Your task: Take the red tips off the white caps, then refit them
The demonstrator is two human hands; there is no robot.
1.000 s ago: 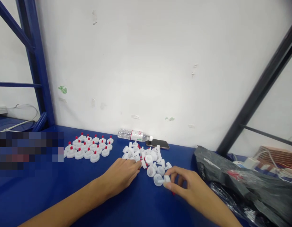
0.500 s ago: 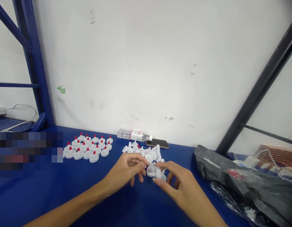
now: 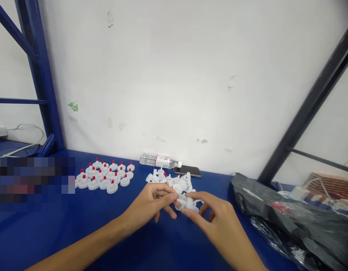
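Note:
My left hand (image 3: 158,199) pinches a small red tip cap (image 3: 176,202) between thumb and forefinger, mostly covered by the fingertips. My right hand (image 3: 211,212) grips a white spouted lid (image 3: 188,203) between thumb and fingers, its spout turned left towards the red cap. The two meet or nearly meet; the fingers hide the exact contact. Just behind the hands lies a loose pile of white spouted lids (image 3: 178,184), with a few red bits among them. Off to the left, several white lids with red tips (image 3: 105,183) stand upright in rows.
Against the wall a clear water bottle (image 3: 162,162) lies on its side, beside a dark phone (image 3: 187,171). A grey plastic bag (image 3: 289,218) covers the right side of the blue table (image 3: 106,222). Blue frame posts (image 3: 42,75) rise at the left; part of the left side is blurred out.
The white lid in my right hand has turned and come closer to my left hand, its spout now at the red cap. My left hand has barely moved.

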